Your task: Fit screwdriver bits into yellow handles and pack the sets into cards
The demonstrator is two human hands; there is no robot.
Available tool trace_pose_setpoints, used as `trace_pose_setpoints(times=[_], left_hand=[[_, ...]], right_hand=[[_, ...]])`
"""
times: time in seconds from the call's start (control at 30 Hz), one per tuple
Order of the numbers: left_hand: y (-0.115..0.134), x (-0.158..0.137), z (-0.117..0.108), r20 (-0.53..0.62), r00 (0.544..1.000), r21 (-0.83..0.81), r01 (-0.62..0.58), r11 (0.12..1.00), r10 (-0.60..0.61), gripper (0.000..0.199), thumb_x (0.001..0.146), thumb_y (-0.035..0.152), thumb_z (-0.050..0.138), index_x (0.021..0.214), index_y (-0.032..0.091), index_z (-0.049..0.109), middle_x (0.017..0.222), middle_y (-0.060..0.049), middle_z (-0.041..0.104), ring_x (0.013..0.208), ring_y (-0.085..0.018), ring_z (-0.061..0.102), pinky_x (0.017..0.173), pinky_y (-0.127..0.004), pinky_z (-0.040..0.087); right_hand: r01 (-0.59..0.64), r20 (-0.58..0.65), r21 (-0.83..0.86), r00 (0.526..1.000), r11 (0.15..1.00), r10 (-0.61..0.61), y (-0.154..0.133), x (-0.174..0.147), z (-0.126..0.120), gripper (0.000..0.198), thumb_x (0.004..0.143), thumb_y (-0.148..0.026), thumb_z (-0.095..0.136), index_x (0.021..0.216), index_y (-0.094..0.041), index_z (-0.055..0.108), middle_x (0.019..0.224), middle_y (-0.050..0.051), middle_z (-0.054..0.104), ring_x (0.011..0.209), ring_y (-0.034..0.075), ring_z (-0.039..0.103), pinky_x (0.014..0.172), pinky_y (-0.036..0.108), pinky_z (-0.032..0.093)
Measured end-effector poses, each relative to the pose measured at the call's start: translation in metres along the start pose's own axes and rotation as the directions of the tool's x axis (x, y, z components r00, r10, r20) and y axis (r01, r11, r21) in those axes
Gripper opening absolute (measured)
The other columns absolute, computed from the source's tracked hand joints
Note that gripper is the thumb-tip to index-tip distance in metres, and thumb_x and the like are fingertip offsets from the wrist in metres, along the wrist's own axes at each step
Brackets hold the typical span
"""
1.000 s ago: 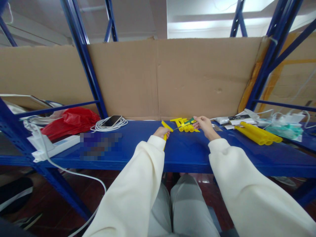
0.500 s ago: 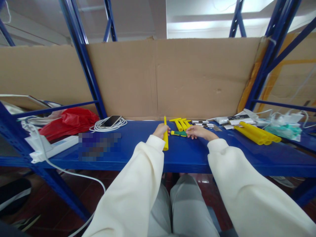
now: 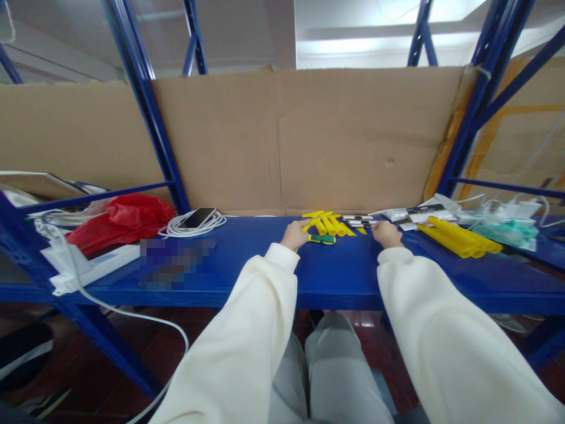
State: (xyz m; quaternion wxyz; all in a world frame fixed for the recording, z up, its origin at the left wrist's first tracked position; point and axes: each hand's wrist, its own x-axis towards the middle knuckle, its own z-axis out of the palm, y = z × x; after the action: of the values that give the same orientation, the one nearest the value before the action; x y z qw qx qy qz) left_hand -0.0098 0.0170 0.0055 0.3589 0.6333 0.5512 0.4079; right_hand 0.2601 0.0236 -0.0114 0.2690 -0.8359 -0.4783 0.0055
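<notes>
At the centre of the frame, the left hand (image 3: 295, 235) wraps a yellow piece (image 3: 311, 224), seemingly to steady it; the green-and-yellow tool (image 3: 324, 239) lies flat just right of it, perhaps for easy reach. Right of centre, the right hand (image 3: 387, 234) curls inward; whether it grips anything cannot be told. Yellow T-shaped parts (image 3: 329, 225) rest beyond, lined up probably for tidiness
</notes>
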Motion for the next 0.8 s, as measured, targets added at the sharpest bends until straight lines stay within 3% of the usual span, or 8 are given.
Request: trace_pose_setpoints(times=[0.13, 0.3, 0.57, 0.8], left_hand=[[0.002, -0.004, 0.002, 0.018, 0.988, 0.232, -0.153, 0.961, 0.153, 0.06, 0.069, -0.006, 0.064, 0.124, 0.016, 0.068, 0.13, -0.014, 0.063, 0.096, -0.024, 0.068, 0.079, -0.026, 0.052], [0.0, -0.002, 0.004, -0.008, 0.983, 0.253, -0.175, 0.951, 0.183, 0.056, 0.069, -0.007, 0.065, 0.119, 0.015, 0.071, 0.124, -0.014, 0.067, 0.107, -0.026, 0.066, 0.09, -0.027, 0.049], [-0.004, -0.002, 0.009, 0.012, 0.977, 0.329, -0.206, 0.921, 0.214, 0.053, 0.071, -0.003, 0.065, 0.118, 0.02, 0.073, 0.12, -0.012, 0.069, 0.118, -0.027, 0.06, 0.104, -0.032, 0.041], [-0.004, -0.011, 0.011, 0.09, 0.953, 0.5, -0.295, 0.814, 0.289, 0.053, 0.076, 0.0, 0.059, 0.123, 0.024, 0.07, 0.121, -0.013, 0.066, 0.116, -0.028, 0.06, 0.103, -0.03, 0.041]], right_hand=[[0.007, -0.019, -0.11, 1.0, 0.994, -0.009, 0.009, 0.001, 0.005, 0.032, 0.082, -0.014, 0.052, 0.104, -0.021, 0.074, 0.123, 0.017, 0.062, 0.121, 0.032, 0.053, 0.097, 0.047, 0.043], [0.134, -0.027, -0.138, 0.99, 0.981, -0.139, 0.01, 0.008, 0.013, 0.041, 0.083, -0.014, 0.047, 0.114, -0.023, 0.072, 0.124, 0.016, 0.057, 0.121, 0.032, 0.046, 0.098, 0.051, 0.038], [0.159, -0.033, -0.148, 0.986, 0.976, -0.165, 0.013, 0.015, 0.018, 0.045, 0.081, -0.014, 0.048, 0.119, -0.025, 0.07, 0.122, 0.016, 0.057, 0.119, 0.033, 0.047, 0.098, 0.051, 0.039], [0.164, -0.014, -0.175, 0.985, 0.971, -0.169, 0.01, 0.011, 0.013, 0.042, 0.082, -0.014, 0.047, 0.115, -0.023, 0.072, 0.124, 0.016, 0.056, 0.122, 0.033, 0.045, 0.1, 0.05, 0.038]])
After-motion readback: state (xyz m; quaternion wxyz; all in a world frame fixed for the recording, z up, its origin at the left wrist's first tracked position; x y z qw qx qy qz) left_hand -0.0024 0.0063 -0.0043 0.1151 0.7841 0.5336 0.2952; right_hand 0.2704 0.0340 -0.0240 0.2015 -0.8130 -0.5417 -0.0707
